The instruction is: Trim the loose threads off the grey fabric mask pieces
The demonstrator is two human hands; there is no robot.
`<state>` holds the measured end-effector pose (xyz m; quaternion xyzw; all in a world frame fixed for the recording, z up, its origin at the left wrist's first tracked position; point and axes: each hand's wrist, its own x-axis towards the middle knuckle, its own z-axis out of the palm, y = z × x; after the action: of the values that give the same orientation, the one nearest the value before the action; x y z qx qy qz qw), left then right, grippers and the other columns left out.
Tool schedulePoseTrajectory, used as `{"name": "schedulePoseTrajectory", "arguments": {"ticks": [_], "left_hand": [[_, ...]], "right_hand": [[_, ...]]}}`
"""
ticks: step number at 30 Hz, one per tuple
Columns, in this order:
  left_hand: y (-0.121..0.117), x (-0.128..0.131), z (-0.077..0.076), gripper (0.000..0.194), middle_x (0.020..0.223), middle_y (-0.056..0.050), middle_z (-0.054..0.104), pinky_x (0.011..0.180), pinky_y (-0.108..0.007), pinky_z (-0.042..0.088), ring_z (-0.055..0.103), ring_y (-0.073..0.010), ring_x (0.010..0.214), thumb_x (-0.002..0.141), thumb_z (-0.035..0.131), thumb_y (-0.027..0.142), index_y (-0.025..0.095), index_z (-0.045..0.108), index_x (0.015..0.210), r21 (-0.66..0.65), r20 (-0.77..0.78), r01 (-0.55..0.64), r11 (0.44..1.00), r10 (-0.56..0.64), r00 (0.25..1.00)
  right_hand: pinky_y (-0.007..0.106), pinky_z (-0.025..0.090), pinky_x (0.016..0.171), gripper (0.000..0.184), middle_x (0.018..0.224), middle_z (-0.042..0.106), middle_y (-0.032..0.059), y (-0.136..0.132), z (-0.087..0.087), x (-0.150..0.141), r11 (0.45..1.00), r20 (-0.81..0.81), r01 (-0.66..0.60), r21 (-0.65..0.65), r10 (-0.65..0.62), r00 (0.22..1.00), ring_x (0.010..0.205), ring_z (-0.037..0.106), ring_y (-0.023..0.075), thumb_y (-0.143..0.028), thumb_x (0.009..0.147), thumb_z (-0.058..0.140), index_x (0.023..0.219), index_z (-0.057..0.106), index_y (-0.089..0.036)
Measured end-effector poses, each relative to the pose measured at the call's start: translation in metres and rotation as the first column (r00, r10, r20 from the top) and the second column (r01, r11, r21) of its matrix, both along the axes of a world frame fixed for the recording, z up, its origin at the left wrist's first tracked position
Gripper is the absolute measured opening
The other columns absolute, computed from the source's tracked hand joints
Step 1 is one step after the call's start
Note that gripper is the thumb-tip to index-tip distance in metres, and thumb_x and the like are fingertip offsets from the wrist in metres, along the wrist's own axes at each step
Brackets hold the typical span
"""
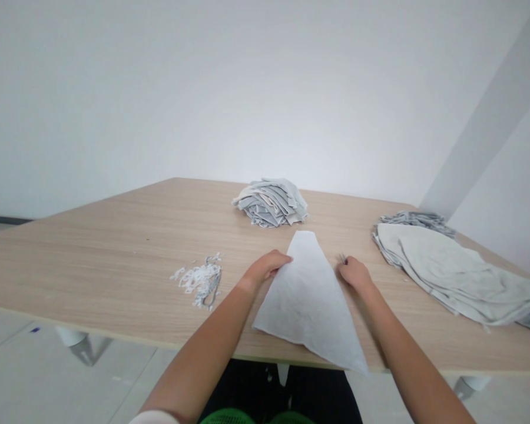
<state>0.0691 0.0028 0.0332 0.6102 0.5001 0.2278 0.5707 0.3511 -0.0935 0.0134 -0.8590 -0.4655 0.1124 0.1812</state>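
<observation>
A pale, roughly triangular cloth piece [310, 300] lies in front of me, its narrow end away from me and its wide end hanging over the table's near edge. My left hand [267, 266] is closed on its left edge near the top, thumb over the cloth. To the right of the cloth, apart from it, my right hand [354, 272] is closed around small thread snips [343, 258]. Only their metal tips show; the rest is hidden in the fist.
White and grey thread scraps [202, 281] lie left of my left arm. A stack of folded grey cloth pieces [271, 202] sits at the back of the wooden table [106, 247]. A larger pile of pale cloth [459, 271] spreads along the right side. Behind stands a white wall [247, 88].
</observation>
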Motion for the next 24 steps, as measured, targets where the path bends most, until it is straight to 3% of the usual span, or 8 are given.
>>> {"name": "schedulePoseTrajectory", "arguments": {"ticks": [4, 13, 18, 20, 24], "left_hand": [[-0.004, 0.004, 0.004, 0.031, 0.05, 0.003, 0.049, 0.049, -0.023, 0.03, 0.043, -0.0113, 0.047, 0.082, 0.077, 0.038, 0.015, 0.061, 0.069, -0.031, 0.031, -0.052, 0.998, 0.053, 0.998], [-0.007, 0.0, 0.003, 0.026, 0.052, 0.004, 0.048, 0.05, -0.023, 0.029, 0.043, -0.0109, 0.05, 0.079, 0.076, 0.03, 0.016, 0.058, 0.066, -0.038, 0.123, -0.086, 0.996, 0.09, 0.988], [-0.004, 0.0, -0.004, 0.022, 0.055, 0.006, 0.05, 0.05, -0.022, 0.029, 0.043, -0.0097, 0.05, 0.072, 0.079, 0.029, 0.016, 0.061, 0.071, 0.023, 0.192, -0.004, 1.0, 0.0, 0.981], [-0.003, 0.002, -0.008, 0.022, 0.056, 0.005, 0.054, 0.05, -0.022, 0.029, 0.046, -0.0099, 0.05, 0.07, 0.08, 0.029, 0.015, 0.062, 0.073, 0.067, 0.231, 0.006, 0.998, -0.021, 0.973], [-0.003, 0.005, -0.011, 0.025, 0.063, 0.001, 0.065, 0.053, -0.023, 0.037, 0.055, -0.0126, 0.053, 0.063, 0.083, 0.025, 0.014, 0.067, 0.079, 0.037, 0.317, 0.064, 0.997, -0.072, 0.946]], "right_hand": [[0.043, 0.052, 0.092, 0.037, 0.121, 0.07, 0.0264, -0.001, 0.007, -0.008, 0.997, 0.13, 0.015, -0.075, -0.005, 0.992, 0.115, 0.069, 0.0366, -0.03, 0.097, 0.052, 0.127, 0.061, -0.01], [0.058, 0.044, 0.102, 0.037, 0.136, 0.061, 0.022, -0.003, 0.022, -0.017, 0.987, 0.26, 0.054, -0.154, -0.012, 0.966, 0.129, 0.058, 0.0385, -0.024, 0.101, 0.041, 0.133, 0.06, -0.017], [0.059, 0.04, 0.105, 0.036, 0.138, 0.058, 0.0245, -0.006, 0.018, -0.026, 0.997, 0.354, 0.07, 0.025, -0.075, 0.932, 0.133, 0.052, 0.0396, -0.025, 0.099, 0.045, 0.129, 0.062, -0.014], [0.052, 0.045, 0.102, 0.037, 0.134, 0.061, 0.0241, -0.003, 0.016, -0.034, 0.996, 0.273, 0.033, 0.083, -0.054, 0.96, 0.127, 0.058, 0.0371, -0.03, 0.1, 0.045, 0.128, 0.063, -0.014], [0.044, 0.049, 0.095, 0.035, 0.109, 0.073, 0.0227, 0.013, 0.016, -0.045, 0.997, -0.107, -0.049, 0.06, 0.055, 0.993, 0.111, 0.068, 0.035, -0.04, 0.099, 0.049, 0.108, 0.07, -0.012]]}}
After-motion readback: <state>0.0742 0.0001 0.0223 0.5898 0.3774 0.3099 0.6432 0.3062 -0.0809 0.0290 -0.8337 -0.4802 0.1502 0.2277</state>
